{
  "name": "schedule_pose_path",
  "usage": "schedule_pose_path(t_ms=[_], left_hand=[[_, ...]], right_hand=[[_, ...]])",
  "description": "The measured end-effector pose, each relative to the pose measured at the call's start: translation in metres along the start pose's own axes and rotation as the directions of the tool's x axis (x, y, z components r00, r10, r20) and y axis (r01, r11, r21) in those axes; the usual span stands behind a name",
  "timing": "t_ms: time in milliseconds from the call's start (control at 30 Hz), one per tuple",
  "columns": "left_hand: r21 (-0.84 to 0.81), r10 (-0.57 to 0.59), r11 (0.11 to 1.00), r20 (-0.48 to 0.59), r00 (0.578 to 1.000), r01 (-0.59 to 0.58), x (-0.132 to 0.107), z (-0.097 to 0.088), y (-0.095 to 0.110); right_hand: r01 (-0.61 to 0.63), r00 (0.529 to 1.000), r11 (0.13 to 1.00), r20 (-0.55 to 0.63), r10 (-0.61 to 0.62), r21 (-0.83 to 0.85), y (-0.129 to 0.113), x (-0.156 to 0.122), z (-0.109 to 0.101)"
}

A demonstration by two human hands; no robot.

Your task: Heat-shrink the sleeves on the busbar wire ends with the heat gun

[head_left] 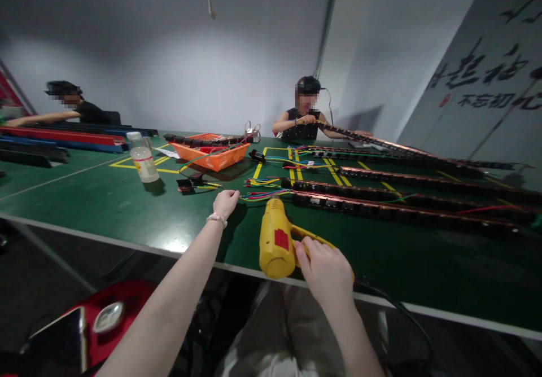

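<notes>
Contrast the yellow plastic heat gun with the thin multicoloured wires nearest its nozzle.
The yellow plastic heat gun is bulky; the thin multicoloured wires are slender strands. The gun is yellow with a red patch; the wires mix several colours. The right hand grips the gun; the left hand holds the wires' ends.

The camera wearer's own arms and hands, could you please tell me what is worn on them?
The left hand has a pale, seemingly beaded bracelet at its wrist; the right hand shows none. Neither wears a glove, and no sleeves show.
</notes>
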State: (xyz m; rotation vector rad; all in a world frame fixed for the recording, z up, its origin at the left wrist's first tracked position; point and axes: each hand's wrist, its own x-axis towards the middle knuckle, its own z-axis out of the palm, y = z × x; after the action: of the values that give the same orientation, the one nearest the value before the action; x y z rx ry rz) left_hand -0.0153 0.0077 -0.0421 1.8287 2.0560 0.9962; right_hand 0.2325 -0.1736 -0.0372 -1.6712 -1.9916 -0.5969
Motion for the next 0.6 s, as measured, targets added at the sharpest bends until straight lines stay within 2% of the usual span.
schedule_pose_path(t_ms=[233, 467, 600], left_hand=[[-0.030, -0.033, 0.999, -0.055, 0.998, 0.031, -0.001, 0.000, 0.000], [-0.052, -0.035, 0.998, -0.036, 0.999, 0.033, 0.003, 0.002, -0.003], [-0.075, -0.022, 0.997, -0.005, 1.000, 0.021, 0.006, 0.002, -0.007]], right_hand=[[0.026, 1.000, 0.996, 0.004, -0.026, 0.080, -0.032, 0.004, 0.001], [0.025, 0.999, 0.989, 0.026, -0.030, 0.149, -0.063, 0.009, 0.003], [0.028, 0.999, 0.984, 0.029, -0.033, 0.177, -0.071, 0.011, 0.002]])
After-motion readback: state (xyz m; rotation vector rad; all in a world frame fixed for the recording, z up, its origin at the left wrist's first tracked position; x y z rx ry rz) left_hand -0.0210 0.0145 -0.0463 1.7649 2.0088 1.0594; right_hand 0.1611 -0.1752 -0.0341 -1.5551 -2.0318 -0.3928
